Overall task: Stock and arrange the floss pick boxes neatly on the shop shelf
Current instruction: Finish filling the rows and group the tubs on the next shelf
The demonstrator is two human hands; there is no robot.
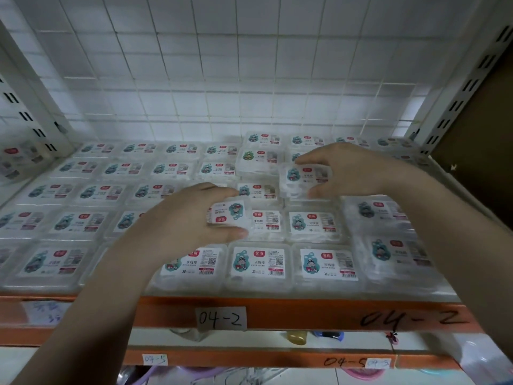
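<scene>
Clear floss pick boxes with white cartoon labels cover the shelf (249,309) in rows. My left hand (191,218) grips one floss pick box (231,213) above the middle rows, its label turned upside down. My right hand (347,169) holds a second floss pick box (305,180) by its far and near edges, over the right-hand rows, just in front of a taller stack (261,159) at the back.
The orange shelf edge carries paper tags reading 04-2 (221,318). A lower orange shelf rail (263,361) is marked 04-5. White slotted uprights (455,107) frame the bay, and a tiled wall (222,65) stands behind. Small items lie on the shelf below.
</scene>
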